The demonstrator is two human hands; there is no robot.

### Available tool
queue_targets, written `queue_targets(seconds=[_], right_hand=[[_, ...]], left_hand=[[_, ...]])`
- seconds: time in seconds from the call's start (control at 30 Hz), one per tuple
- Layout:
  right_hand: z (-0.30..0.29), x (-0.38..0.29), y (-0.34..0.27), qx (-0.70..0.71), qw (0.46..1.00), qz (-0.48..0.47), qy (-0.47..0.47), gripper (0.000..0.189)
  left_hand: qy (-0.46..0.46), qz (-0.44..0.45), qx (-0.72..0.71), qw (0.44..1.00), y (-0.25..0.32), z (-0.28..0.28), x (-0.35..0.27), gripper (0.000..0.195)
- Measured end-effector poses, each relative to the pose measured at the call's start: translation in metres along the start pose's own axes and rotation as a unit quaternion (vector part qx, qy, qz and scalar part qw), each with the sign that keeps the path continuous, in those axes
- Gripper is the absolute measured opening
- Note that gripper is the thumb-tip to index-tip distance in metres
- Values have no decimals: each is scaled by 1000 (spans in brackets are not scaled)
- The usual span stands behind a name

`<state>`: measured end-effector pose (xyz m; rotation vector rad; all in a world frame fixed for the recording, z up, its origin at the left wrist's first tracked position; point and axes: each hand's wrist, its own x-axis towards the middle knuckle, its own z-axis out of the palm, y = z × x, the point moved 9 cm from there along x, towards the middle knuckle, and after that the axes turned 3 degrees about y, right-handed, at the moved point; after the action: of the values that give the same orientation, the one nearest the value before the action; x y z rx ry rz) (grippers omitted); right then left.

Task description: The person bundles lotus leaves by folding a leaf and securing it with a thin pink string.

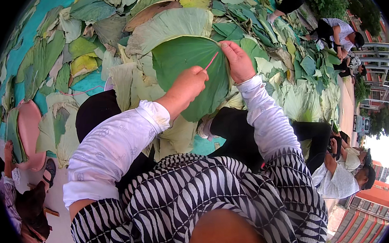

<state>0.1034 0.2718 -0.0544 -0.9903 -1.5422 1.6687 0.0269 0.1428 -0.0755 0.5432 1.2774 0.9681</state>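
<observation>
A large green lotus leaf [189, 54], folded into a fan shape, is held up in front of me. My right hand [239, 61] pinches the leaf's upper right corner between thumb and fingers. My left hand [192, 83] is closed in front of the leaf's face, gripping a thin pink strand [212, 60] that runs up towards my right fingertips. Whether the strand passes through the leaf cannot be told. Pale, dried lotus leaves [171, 25] lie just behind and below the held leaf.
Many lotus leaves [41, 64] cover a teal ground sheet [90, 82]. A pink plastic seat or basin [31, 129] and a person's sandalled foot [50, 172] are at the left. Several people sit or bend at the right, one in a white shirt [337, 179] close by.
</observation>
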Motion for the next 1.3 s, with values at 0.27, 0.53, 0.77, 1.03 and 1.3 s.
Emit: queue_targets(seconds=[0.27, 0.53, 0.77, 1.03, 1.3], right_hand=[[-2, -22, -13, -41, 999, -25, 10, 22], [18, -19, -40, -189, 975, -113, -33, 15], [31, -30, -41, -223, 958, -176, -46, 11], [49, -63, -55, -307, 915, -257, -48, 11], [32, -62, -39, -278, 954, -97, -58, 18]], left_hand=[[-3, -8, 37, 999, 0, -1, -3, 17], [8, -16, 39, 999, 12, -6, -7, 22], [34, 7, 30, 999, 0, -12, 0, 16], [59, 66, 99, 991, -22, -10, -13, 19], [42, 68, 110, 991, -8, -12, -24, 19]])
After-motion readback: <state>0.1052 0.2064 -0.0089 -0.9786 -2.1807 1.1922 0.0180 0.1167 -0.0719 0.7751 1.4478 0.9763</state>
